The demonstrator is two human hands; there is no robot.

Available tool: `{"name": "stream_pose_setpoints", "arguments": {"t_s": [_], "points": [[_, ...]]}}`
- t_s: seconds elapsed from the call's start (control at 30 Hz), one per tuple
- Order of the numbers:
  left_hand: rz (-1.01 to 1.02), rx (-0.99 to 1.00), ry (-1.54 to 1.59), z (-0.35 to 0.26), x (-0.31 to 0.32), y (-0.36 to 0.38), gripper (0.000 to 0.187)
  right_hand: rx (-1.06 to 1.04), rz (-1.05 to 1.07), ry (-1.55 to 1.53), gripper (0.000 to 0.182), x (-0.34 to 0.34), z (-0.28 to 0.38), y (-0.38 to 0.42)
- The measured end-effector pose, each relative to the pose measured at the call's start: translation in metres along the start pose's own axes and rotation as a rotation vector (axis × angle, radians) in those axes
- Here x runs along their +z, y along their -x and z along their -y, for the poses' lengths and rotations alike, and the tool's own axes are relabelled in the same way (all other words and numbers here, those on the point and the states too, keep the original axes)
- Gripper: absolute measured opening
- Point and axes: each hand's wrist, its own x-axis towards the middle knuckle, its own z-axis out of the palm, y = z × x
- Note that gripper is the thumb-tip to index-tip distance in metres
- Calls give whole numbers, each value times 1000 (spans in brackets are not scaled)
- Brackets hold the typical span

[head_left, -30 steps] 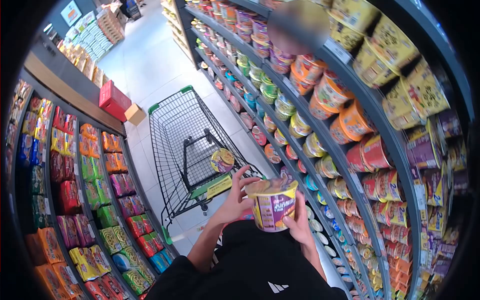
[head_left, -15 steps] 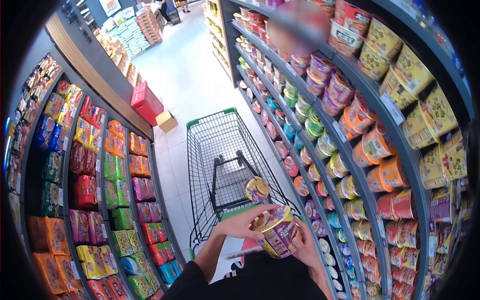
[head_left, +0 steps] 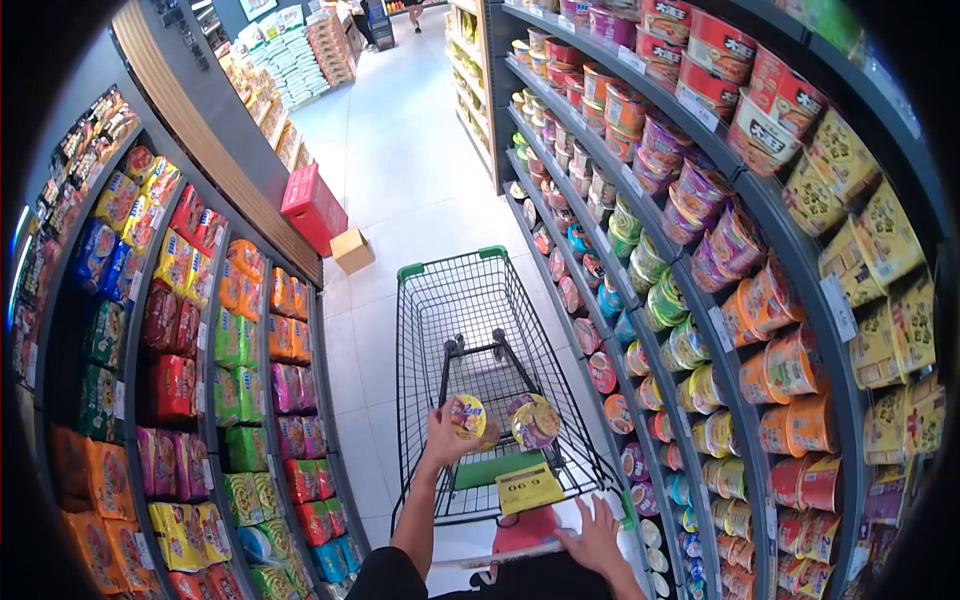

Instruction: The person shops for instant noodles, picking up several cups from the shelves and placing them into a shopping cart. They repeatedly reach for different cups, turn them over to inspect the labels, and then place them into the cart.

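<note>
My left hand is wrapped round the side of a noodle cup with a yellow rim, over the near end of the shopping cart. Just right of it, a second noodle cup in purple and yellow rests in the cart. My right hand has its fingers spread near the cart's handle end, holding nothing. A yellow price sign is on the near end of the cart, between my hands.
Shelves of cup noodles line the right side, and shelves of bagged noodles the left. Ahead on the floor are a red box and a small carton. Parts of people show far up the aisle.
The cup held in both hands is now in my left hand alone, farther forward and left over the cart. My right hand has let go and moved down, fingers spread.
</note>
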Motion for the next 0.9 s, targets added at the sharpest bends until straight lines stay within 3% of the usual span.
{"name": "stream_pose_setpoints", "arguments": {"t_s": [0.13, 0.23, 0.27, 0.37, 0.43, 0.5, 0.6, 0.73, 0.9], "points": [[28, -364, 29, 22, 54, -27, 137, -83, -49, 206, 100, 23, -15, -3], [58, -517, 25, 33, 95, -50, 135, -52, -2, 161, 103, 30, -25, -6], [73, -572, 113, 40, 104, -56, 134, -75, -47, 251, 88, 3, 4, -5], [17, -631, 136, 43, 132, -70, 134, -69, -81, 159, 99, 24, -9, 2], [-18, -605, 75, 34, 144, -75, 131, 54, 64, 112, 109, 21, -8, -1], [-121, -395, -73, 57, 176, -75, 129, 88, 110, 72, 112, 24, -13, 0], [5, -270, -175, 48, 177, -72, 128, 96, 102, 26, 113, 24, -13, -1], [163, -344, -262, 53, 187, -59, 120, 92, 93, 30, 111, 13, -1, -3], [187, -361, -190, 71, 199, -58, 118, 56, 74, 124, 114, 17, 1, -1]]}}
